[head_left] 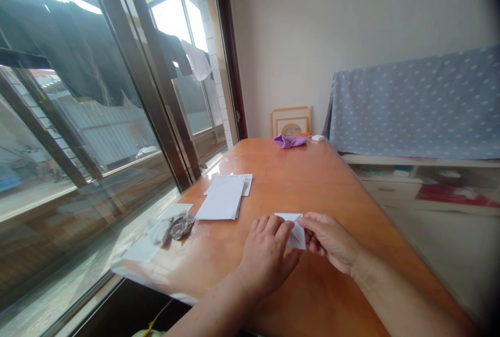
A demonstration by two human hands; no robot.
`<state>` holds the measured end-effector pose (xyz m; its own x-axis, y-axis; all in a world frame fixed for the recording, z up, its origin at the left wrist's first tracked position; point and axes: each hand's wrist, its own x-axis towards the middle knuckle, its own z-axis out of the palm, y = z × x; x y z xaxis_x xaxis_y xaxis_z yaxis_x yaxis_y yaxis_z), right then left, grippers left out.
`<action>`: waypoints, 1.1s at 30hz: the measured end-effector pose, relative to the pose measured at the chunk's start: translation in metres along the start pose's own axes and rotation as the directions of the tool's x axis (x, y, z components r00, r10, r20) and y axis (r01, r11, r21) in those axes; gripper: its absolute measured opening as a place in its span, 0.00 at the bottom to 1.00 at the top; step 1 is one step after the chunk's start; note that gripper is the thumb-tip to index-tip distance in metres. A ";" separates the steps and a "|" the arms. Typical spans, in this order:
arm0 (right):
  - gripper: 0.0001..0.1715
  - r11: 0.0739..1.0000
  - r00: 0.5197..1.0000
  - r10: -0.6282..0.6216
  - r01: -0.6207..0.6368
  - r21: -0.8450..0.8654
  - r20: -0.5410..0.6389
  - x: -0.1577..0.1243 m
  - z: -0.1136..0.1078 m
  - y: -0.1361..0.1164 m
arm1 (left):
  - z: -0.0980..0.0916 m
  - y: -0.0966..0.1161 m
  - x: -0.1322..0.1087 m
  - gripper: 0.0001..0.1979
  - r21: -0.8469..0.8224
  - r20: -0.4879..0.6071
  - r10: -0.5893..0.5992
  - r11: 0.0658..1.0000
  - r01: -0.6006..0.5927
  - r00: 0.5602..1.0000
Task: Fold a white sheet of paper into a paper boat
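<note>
- Hands together: left hand (265, 256) and right hand (330, 240) pinch a small folded white paper (296, 235) from either side; even fingertip pressure along its edges;
- paper sits near the counter (312, 181) front edge;
- white paper stack (221, 199) and grey cloth (172, 226) lie by the window-side edge

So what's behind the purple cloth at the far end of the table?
A wooden picture frame stands against the wall behind the purple cloth, with a small orange thing beside it. The cloth hides the frame's lower edge, so what it rests on cannot be seen.
</note>
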<state>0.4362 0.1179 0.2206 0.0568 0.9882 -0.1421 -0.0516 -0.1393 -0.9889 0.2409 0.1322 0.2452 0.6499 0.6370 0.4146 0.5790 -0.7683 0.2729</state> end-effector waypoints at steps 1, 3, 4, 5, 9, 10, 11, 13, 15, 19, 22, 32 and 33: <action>0.22 1.000 1.000 -0.002 0.002 0.014 0.018 -0.001 0.000 -0.001 | 0.003 0.000 0.001 0.11 0.013 -0.007 -0.010 1.000 0.010 1.000; 0.25 0.999 1.000 -0.026 0.026 0.025 0.013 -0.001 0.001 -0.002 | 0.010 -0.003 0.004 0.10 -0.051 -0.050 -0.047 0.998 0.045 0.998; 0.26 0.998 0.998 -0.053 0.053 0.014 -0.019 -0.001 0.001 -0.003 | 0.014 -0.006 0.005 0.10 -0.132 -0.083 -0.091 0.988 0.080 0.992; 0.27 0.996 0.993 -0.093 0.093 -0.013 -0.068 0.000 0.001 -0.004 | 0.017 -0.009 0.005 0.10 -0.245 -0.110 -0.159 0.961 0.128 0.981; 0.25 0.960 0.954 -0.252 0.226 -0.163 -0.162 0.003 0.000 -0.004 | 0.024 -0.018 0.008 0.04 -0.749 -0.002 -0.480 0.582 0.317 0.877; 0.24 0.957 0.958 -0.256 0.233 -0.172 -0.128 0.003 0.000 -0.004 | 0.024 -0.019 0.008 0.02 -0.815 0.059 -0.520 0.467 0.342 0.852; 0.23 0.958 0.966 -0.247 0.231 -0.172 -0.079 0.004 0.001 -0.003 | 0.023 -0.019 0.007 0.02 -0.855 0.114 -0.543 0.373 0.360 0.832; 0.21 0.963 0.978 -0.208 0.205 -0.175 0.005 0.004 0.002 -0.001 | 0.022 -0.021 0.005 0.03 -0.886 0.199 -0.549 0.253 0.389 0.812; 0.19 0.969 0.987 -0.159 0.163 -0.187 0.035 0.003 0.003 0.001 | 0.021 -0.024 -0.001 0.03 -0.880 0.260 -0.518 0.219 0.421 0.814; 0.15 0.988 0.998 -0.050 0.055 -0.143 0.035 0.002 0.002 0.003 | 0.020 -0.035 -0.019 0.14 -0.755 0.253 -0.504 0.432 0.494 0.826; 0.14 0.993 1.000 0.024 -0.021 -0.113 0.020 0.002 0.001 0.003 | 0.014 -0.042 -0.030 0.24 -0.507 0.025 -0.408 0.781 0.363 0.913; 0.09 0.804 0.997 -0.057 0.078 -0.589 0.055 0.003 -0.004 0.013 | -0.001 -0.038 -0.022 0.06 -0.002 0.262 0.038 0.999 -0.039 0.964; 0.09 0.733 0.992 -0.109 0.125 -0.668 0.066 0.001 -0.006 0.011 | 0.000 -0.038 -0.022 0.06 0.005 0.267 0.040 0.999 -0.043 0.963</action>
<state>0.4414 0.1170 0.2090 -0.0042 0.9995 -0.0306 0.6356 -0.0210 -0.7718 0.2046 0.1479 0.2257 0.7802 0.5995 0.1785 0.5533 -0.7946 0.2501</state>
